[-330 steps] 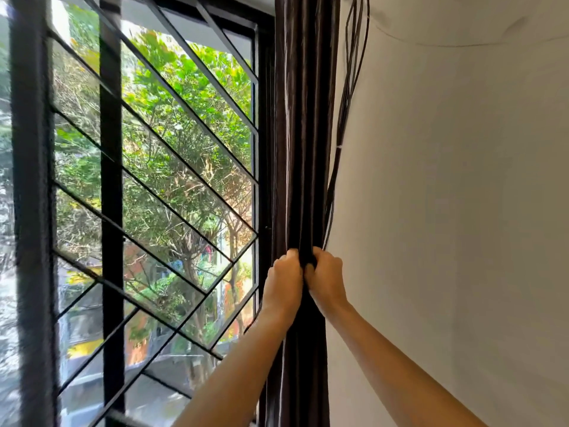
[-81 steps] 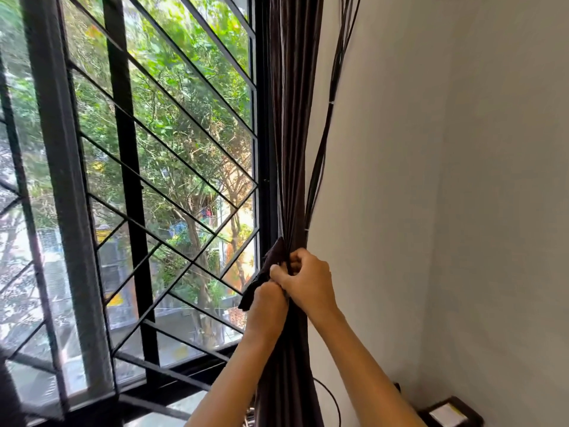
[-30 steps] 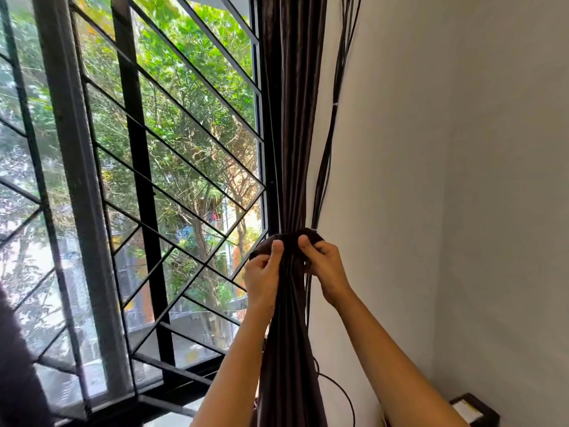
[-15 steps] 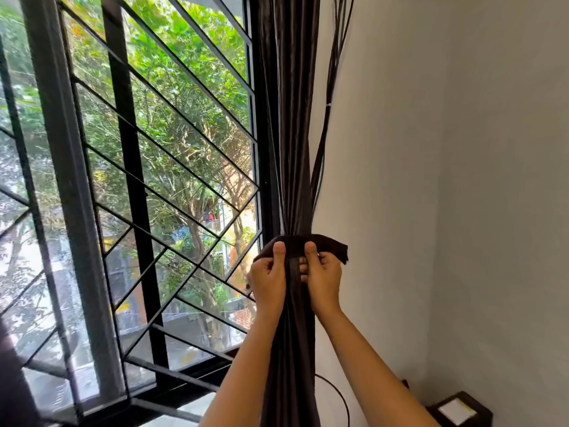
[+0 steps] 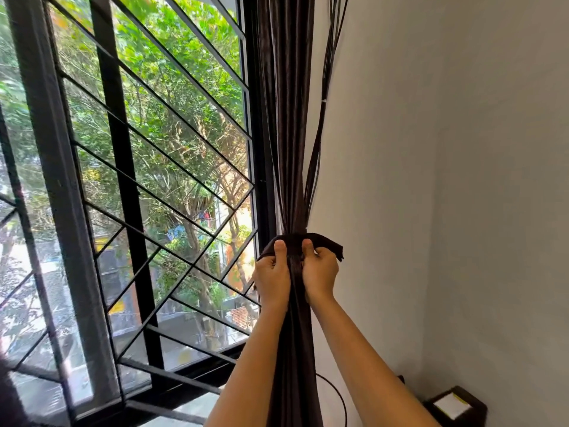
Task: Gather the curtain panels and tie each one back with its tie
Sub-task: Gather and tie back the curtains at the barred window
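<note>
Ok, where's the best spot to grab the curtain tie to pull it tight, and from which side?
Pinch the tie at its free end, the flat flap sticking out right of the curtain past the right hand. Come from the wall side: that flap hangs clear there, while the rest lies snug round the bunched fabric.

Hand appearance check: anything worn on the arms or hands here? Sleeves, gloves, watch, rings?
Nothing worn that shows. Left hand and right hand are bare: no gloves, no rings on the visible fingers. Left forearm and right forearm are bare to the frame edge, with no sleeve, watch or band in view.
</note>
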### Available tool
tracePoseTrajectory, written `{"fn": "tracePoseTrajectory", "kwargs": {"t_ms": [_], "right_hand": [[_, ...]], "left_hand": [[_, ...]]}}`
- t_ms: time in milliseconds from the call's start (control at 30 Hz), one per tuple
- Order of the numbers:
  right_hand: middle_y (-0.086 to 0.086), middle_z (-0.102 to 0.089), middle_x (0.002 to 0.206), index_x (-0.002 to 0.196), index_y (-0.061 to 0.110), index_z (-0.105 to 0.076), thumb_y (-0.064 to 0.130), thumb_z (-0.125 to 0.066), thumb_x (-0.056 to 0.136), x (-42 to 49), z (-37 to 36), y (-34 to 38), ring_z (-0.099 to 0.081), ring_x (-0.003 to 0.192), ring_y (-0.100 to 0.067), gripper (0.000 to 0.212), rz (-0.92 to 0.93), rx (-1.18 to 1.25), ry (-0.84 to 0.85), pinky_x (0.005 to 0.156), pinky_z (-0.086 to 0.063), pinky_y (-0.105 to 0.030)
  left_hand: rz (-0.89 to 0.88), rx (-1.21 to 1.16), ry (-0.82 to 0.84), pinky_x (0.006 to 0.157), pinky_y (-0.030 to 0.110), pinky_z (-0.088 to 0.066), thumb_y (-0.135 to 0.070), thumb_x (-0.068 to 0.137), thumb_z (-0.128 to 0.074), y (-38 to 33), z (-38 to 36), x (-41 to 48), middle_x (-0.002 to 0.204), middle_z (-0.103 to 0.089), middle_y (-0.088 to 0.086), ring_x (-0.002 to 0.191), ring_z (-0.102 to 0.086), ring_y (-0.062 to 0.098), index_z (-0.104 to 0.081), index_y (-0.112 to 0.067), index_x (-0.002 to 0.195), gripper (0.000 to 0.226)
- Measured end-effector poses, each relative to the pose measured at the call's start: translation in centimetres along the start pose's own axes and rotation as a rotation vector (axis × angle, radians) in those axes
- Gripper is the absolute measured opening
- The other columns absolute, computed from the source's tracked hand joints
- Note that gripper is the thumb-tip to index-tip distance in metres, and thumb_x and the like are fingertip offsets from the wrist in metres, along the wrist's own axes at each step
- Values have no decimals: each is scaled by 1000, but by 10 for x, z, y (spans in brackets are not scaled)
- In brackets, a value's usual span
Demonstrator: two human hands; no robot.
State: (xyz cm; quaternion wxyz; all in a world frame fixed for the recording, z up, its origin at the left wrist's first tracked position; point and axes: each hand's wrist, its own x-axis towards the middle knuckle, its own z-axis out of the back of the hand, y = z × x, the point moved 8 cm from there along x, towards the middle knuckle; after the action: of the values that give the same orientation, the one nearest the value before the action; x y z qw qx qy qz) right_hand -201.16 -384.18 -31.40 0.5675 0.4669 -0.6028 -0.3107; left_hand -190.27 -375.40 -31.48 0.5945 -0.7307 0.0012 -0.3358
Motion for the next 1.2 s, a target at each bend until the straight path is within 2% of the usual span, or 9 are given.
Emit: {"fn": "tracePoseTrajectory", "kwargs": {"t_ms": [200,333,433,567,667,767,900,1033,1200], "right_hand": [[-2,-57,65,65,10,-55,27,-52,97,6,-6,0,-53,57,-13,36,-30,-58,26,52,-40,-21],[-9,-64,71,65,11,-59,28,-52,96,13,-14,-8,-61,69,-24,36,-115,-51,125,70,-52,-38],[-6,-64,70,66,14,-61,27,-51,97,12,-15,-9,-63,68,-22,35,-116,-63,172,69,-52,-35],[-11,-68,75,69,11,-63,30,-50,97,14,-15,-10,-66,74,-28,37,-94,-118,182,71,-52,-38],[-8,-65,70,67,11,-61,30,-49,97,14,-12,-8,-62,69,-24,37,-60,-128,139,65,-49,-34],[-1,-57,63,64,14,-55,30,-49,98,11,-10,-7,-53,58,-14,38,-22,-147,106,53,-38,-24],[2,-54,60,65,12,-55,29,-48,98,9,-8,-4,-50,55,-9,38,39,-157,57,50,-34,-19],[3,-54,60,64,14,-54,28,-48,99,10,-10,-5,-50,55,-7,38,46,-151,47,50,-33,-16],[5,-52,57,58,20,-50,30,-48,99,11,-9,-7,-49,52,-6,42,53,-152,59,48,-32,-16]], "left_hand": [[-85,153,-64,43,17,-32,-36,98,-44,-14,1,1,43,-42,1,40,-38,11,-40,-12,43,61],[-95,210,-53,45,13,-34,-35,99,-43,-18,1,3,45,-42,-1,43,-39,8,-39,-14,44,59],[-93,208,-37,46,17,-33,-36,99,-43,-13,1,4,47,-46,0,45,-44,12,-43,-12,45,59],[-166,148,-27,73,33,-48,-33,98,-45,-11,-2,8,81,-69,21,84,-64,36,-65,5,71,51],[-122,159,19,50,17,-35,-36,98,-44,-10,-4,7,54,-54,1,58,-53,22,-49,-11,51,53],[-107,199,-5,46,16,-30,-37,98,-43,-8,-4,4,47,-43,-3,45,-42,9,-39,-17,46,57],[-138,203,-61,45,14,-33,-34,98,-45,-9,-4,1,44,-42,-5,43,-40,4,-41,-14,45,57],[-158,207,-92,49,18,-31,-29,100,-43,-13,-6,-1,51,-52,4,44,-39,10,-61,7,60,57],[-168,199,-35,53,26,-31,-30,101,-35,-7,-14,3,53,-52,2,51,-47,16,-57,-2,58,57]]}}
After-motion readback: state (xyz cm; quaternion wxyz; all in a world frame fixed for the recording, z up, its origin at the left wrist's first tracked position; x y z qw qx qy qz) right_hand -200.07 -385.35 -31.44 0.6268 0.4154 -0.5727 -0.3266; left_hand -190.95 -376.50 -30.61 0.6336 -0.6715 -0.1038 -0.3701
